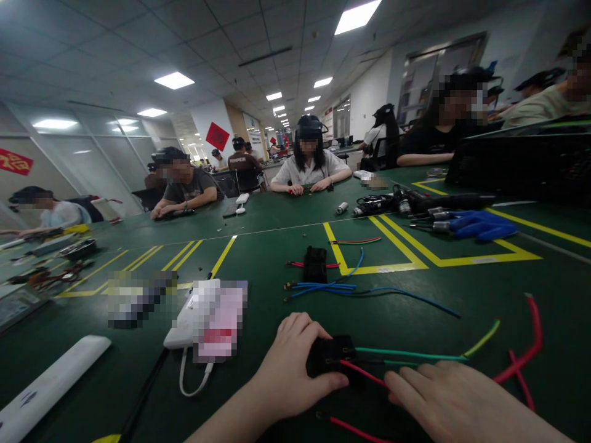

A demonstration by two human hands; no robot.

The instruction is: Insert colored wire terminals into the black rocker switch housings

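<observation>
My left hand (295,363) is closed around a small black plastic block (340,349) with metal contacts, thumb in front and fingers behind. A thin red wire (362,372) runs from the block to my right hand (447,394), whose fingers pinch it. Behind that hand, green wires (406,352) reach from the block to the right, one near a yellow-green end (482,338). Another red wire (353,429) lies nearer to me. Past my right hand curves a thicker red wire (533,332). Farther off, a second black block (315,264) sits beside blue wires (383,289).
A white power strip (191,317) and a pink item (226,326) lie left of my hands, near a long white object (53,387). Tools and blue gloves (484,226) are at the right. A person (311,163) sits opposite; others work around the green table (258,246).
</observation>
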